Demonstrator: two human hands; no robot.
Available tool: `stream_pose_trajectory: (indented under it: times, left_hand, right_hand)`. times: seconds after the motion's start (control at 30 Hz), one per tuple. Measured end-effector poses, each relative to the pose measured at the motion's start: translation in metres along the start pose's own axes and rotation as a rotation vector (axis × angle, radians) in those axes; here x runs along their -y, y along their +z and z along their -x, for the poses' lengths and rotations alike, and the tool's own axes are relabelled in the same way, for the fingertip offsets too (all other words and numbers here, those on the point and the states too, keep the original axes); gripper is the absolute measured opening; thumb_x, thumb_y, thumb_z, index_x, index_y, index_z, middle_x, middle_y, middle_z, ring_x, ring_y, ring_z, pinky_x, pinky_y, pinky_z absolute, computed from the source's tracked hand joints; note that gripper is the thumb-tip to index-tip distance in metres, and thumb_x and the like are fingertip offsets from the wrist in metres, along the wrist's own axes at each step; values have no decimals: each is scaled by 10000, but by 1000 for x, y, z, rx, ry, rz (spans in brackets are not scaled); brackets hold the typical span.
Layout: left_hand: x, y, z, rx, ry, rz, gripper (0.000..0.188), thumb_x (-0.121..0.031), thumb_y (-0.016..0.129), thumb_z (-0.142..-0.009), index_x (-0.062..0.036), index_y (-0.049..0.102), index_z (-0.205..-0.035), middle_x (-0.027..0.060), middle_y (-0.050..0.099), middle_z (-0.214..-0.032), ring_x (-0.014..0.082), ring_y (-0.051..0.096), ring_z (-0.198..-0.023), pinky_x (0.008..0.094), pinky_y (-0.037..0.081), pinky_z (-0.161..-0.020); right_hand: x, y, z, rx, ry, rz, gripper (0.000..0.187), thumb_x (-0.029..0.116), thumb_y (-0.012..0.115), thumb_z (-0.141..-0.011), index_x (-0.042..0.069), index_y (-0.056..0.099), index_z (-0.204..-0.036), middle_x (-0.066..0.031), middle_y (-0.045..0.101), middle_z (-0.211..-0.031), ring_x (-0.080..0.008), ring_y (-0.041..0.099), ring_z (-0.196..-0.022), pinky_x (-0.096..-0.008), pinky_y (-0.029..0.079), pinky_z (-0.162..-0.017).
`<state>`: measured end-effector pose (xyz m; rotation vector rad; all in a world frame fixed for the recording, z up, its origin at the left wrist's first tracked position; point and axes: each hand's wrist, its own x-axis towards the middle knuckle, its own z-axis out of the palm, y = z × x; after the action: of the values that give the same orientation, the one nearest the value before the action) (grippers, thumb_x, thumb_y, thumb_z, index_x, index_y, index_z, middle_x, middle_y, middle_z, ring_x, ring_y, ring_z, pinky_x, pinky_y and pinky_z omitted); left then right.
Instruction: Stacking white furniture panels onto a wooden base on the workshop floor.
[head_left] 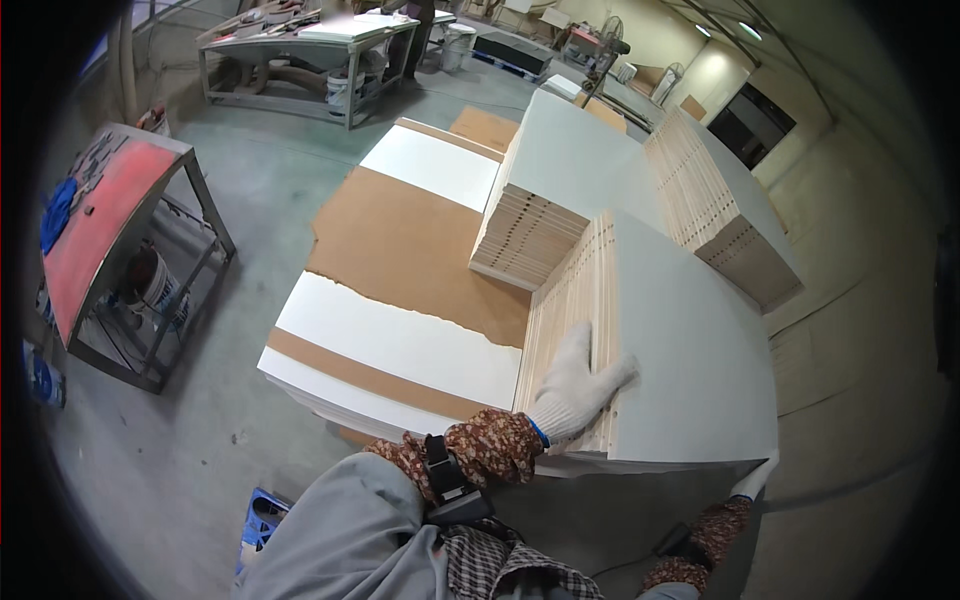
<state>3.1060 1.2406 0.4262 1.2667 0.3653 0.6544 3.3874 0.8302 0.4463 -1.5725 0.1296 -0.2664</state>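
My left hand (580, 390), in a white knit glove, lies open on the pale wooden edges of a stack of panels (695, 340). Its fingers stretch over the edges, while the thumb reaches onto the smooth white face of the outermost panel. At that panel's near right corner is my right hand (757, 480), gloved too. It appears closed round the corner, and its fingertips are hidden. Left of the stack lies a low pile of white boards (400, 325), partly covered by a torn sheet of brown cardboard (405, 245).
More panel stacks (575, 150) (725, 195) stand just beyond. To the left is a red-topped metal bench (120, 200) with a blue cloth and buckets beneath. A workbench (300, 50), a person's legs (418, 45) and a fan (612, 35) are farther back. A blue crate (262, 515) sits by my leg.
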Motion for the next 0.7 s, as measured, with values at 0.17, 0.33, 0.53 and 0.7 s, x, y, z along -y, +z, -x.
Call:
stream_pose_trajectory:
  times: [0.17,0.33,0.53,0.7]
  left_hand:
    - [2,-1,-3,-30,34,-113,672,-393,690,-919,47,428,-1355,231,615,-1192,295,607,-1105,417,482,-970]
    - [-1,-12,0,11,-37,-32,720,-376,683,-922,59,397,-1419,243,594,-1261,288,583,-1165,402,466,-1006]
    - [-22,-40,1,144,-168,98,666,-311,671,-916,42,414,-1419,197,597,-1263,249,575,-1165,377,470,-995]
    - [-43,-47,-11,226,-170,142,559,-259,652,-895,23,490,-1349,148,607,-1218,243,610,-1088,370,518,-921]
  right_hand:
    - [-9,-13,-15,-20,-42,14,779,629,507,-958,86,457,-1515,-79,455,-1539,-258,401,-1411,-397,283,-1171]
    - [-16,-19,0,-12,-104,10,811,622,534,-952,44,447,-1513,-96,429,-1564,-256,381,-1433,-398,273,-1184]
    - [-10,-24,60,-82,-115,38,835,613,540,-954,10,426,-1520,-118,406,-1580,-264,378,-1439,-411,269,-1191]
    - [-10,-80,70,-110,-169,85,757,561,489,-1002,28,412,-1533,-105,424,-1561,-247,384,-1435,-414,275,-1198]
